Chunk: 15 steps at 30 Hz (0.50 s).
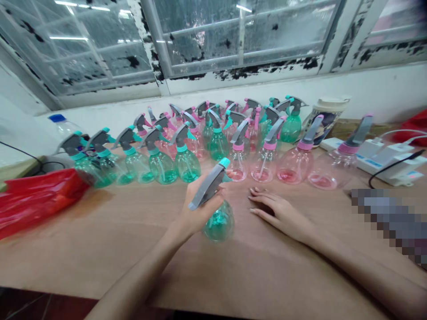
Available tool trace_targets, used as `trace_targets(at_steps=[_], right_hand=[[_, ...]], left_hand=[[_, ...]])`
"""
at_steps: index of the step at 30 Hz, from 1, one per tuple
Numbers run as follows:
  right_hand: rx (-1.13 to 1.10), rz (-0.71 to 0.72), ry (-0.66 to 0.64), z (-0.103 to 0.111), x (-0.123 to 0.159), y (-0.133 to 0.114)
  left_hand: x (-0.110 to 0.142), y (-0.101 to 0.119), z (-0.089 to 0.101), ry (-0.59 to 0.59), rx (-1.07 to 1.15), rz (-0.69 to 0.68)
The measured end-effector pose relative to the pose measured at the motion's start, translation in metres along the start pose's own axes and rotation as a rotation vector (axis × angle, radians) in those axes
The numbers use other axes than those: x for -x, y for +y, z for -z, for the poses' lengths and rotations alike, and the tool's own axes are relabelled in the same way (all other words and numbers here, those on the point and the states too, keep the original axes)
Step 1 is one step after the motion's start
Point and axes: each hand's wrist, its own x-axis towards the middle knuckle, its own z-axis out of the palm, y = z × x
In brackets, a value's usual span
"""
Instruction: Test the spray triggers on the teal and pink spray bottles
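My left hand (196, 206) is wrapped round the neck of a green spray bottle (219, 224) with a grey and teal trigger head. The bottle is upright or nearly so over the middle of the table, and my fingers partly hide its neck. To its right, my right hand (276, 211) rests on the tabletop with its fingers stretched forward, holding nothing. Beyond both hands stand rows of spray bottles: green ones (188, 166) mostly on the left and pink ones (294, 166) mostly on the right.
A red plastic bag (43, 195) lies at the left of the wooden table (100, 249). Power strips with plugs and cables (387, 158) are at the right, near a lidded cup (325, 118). A clear bottle with a blue cap (57, 118) stands at the back left, below the window.
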Motion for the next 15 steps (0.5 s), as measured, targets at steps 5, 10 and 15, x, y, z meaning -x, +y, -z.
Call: trace_targets(at_steps=[5, 10, 15], right_hand=[[0.01, 0.004, 0.005, -0.0017, 0.0005, 0.0014], [0.023, 0.007, -0.005, -0.0026, 0.0006, 0.0016], [0.031, 0.011, -0.013, -0.0028, 0.0008, 0.0031]], left_hand=[[0.0003, -0.0034, -0.0006, 0.003, -0.013, -0.023], [0.0012, -0.0017, -0.0013, 0.007, -0.02, -0.03], [0.0018, -0.001, -0.002, 0.008, -0.012, -0.023]])
